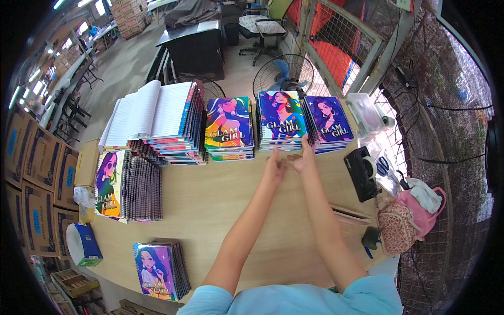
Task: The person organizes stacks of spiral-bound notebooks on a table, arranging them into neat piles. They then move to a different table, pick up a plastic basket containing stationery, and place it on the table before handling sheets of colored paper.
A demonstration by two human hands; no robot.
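Observation:
Both my arms reach across the table to the front edge of a stack of spiral notebooks (282, 116) with an illustrated cover. My left hand (274, 167) is by the lower front of that stack, fingers loosely extended and holding nothing visible. Beside it, my right hand (303, 160) has its fingers apart, one pointing up along the stack's front right corner. A stack with a dark purple cover (329, 118) stands just right, and one with a yellow and purple cover (229, 126) stands left. Whether my fingertips press on the notebooks is hard to make out.
Further left are tall notebook piles with open lined pages (170, 107), a row of notebooks (142, 189) and a small pile (160, 270). At right lie a black tape dispenser (361, 173), scissors (382, 166) and a pink bag (415, 212). A fan (283, 76) stands behind the table.

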